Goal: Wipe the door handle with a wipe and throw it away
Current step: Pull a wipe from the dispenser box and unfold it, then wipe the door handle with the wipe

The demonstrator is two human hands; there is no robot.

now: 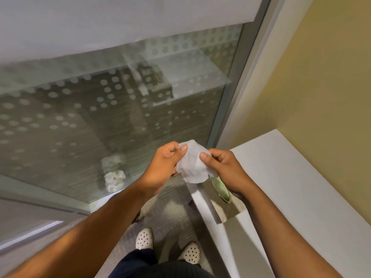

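Observation:
A thin white wipe (192, 163) is stretched between both hands in the middle of the head view. My left hand (163, 167) pinches its upper left corner. My right hand (224, 170) pinches its right edge with thumb and fingers. Just under my right hand a shiny curved metal handle (221, 190) pokes out, partly hidden by the wipe and my wrist. Both hands hover above the edge of a white surface (281, 187).
A glass panel (112, 109) with frosted dots fills the left and centre, framed by a grey metal post (230, 85). A yellow wall (331, 87) rises on the right. Grey carpet (170, 217) and my feet in white dotted shoes (144, 238) lie below.

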